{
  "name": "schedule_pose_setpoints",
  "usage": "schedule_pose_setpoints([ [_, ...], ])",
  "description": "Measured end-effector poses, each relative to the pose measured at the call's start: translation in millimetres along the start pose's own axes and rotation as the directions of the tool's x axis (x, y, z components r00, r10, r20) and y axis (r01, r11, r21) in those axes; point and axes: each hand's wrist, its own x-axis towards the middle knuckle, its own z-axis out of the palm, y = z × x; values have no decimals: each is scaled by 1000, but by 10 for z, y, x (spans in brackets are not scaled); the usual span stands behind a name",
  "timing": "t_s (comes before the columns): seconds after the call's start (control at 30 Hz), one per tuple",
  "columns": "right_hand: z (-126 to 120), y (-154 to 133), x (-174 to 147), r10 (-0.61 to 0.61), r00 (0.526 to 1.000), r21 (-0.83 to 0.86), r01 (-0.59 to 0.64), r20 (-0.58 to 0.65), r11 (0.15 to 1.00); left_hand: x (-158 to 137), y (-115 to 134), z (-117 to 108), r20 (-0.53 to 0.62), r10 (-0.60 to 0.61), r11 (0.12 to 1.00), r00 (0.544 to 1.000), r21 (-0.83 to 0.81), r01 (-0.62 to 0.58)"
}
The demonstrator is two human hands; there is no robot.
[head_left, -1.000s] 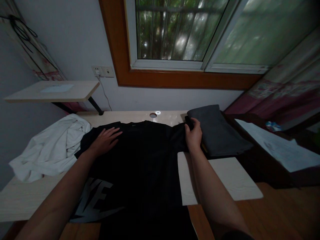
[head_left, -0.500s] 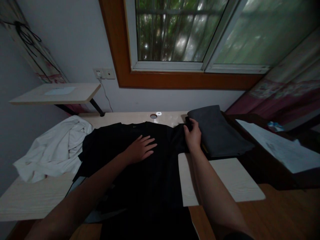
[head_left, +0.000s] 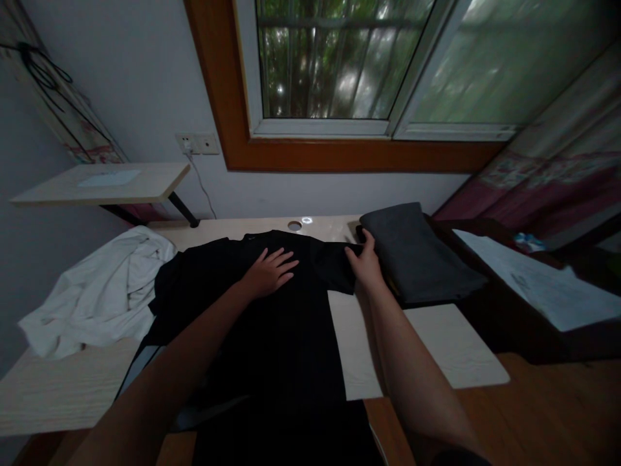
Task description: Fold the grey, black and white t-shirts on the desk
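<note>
A black short-sleeved T-shirt [head_left: 272, 323] lies spread on the light wooden desk, its collar toward the wall. My left hand [head_left: 270, 272] rests flat on the chest of the shirt, fingers spread. At the end of the right-hand sleeve is my right hand [head_left: 366, 262], its thumb and index finger apart against the cloth; its other fingers are partly hidden. Just beyond that hand lies a folded dark grey cloth [head_left: 417, 252]. Grey-blue cloth [head_left: 140, 369] shows beside the T-shirt, near my left forearm.
A crumpled white cloth [head_left: 101, 291] lies on the desk's left side, below a small raised shelf [head_left: 107, 188]. The desk [head_left: 451, 349] has a round cable hole [head_left: 294, 226] near the wall. Papers [head_left: 533, 278] lie on a dark surface at the right.
The right-hand sleeve now lies flatter and stretches outward, and more bare desk shows below it. My right hand has shifted slightly left; my left hand has moved slightly up and left. The view has shifted a little.
</note>
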Motion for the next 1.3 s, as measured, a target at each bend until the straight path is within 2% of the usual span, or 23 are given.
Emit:
schedule_pose_setpoints([
  [0.23, -55, -38, -11, 90, 982, -87, -76, 164, 993, -27, -211, -49, 44, -35, 999, 998, 7, 34],
  [0.37, -52, -89, -23, 29, 958, -80, -6, 285, 997, -62, -245, -44, 53, -40, 999, 998, 3, 40],
  [0.43, -42, -90, -14, -10, 955, -44, 25, 298, 999, -73, -221, -36, 59, -52, 999, 997, 8, 51],
  [0.5, -50, -93, 7, -46, 969, -19, 52, 244, 998, -77, -166, -26, 57, -59, 998, 997, 14, 59],
  [0.6, -103, -137, 40, -103, 991, -18, 105, 83, 994, -58, -27, -13, 31, -49, 999, 998, 22, 48],
  [0.7, -181, -217, 51, -164, 986, -44, 163, -38, 986, 12, 155, -11, -2, -28, 999, 1000, 24, 28],
  [0.87, -262, -304, 38, -217, 968, -89, 207, -122, 974, 235, 439, -19, -67, 22, 999, 998, -22, -23],
  [1.0, -290, -347, 41, -237, 962, -86, 227, -133, 970, 406, 544, 52, -64, 5, 998, 998, -62, -9],
  [1.17, -309, -470, 22, -265, 962, 74, 270, -63, 960, 535, 524, 155, -98, -40, 997, 994, -74, 33],
  [1.23, -297, -532, -11, -225, 974, 214, 220, 1, 952, 573, 501, 166, -103, -46, 996, 994, -80, 38],
  [1.3, -274, -600, -62, -164, 978, 367, 108, 126, 924, 606, 468, 171, -106, -47, 995, 993, -95, 37],
])
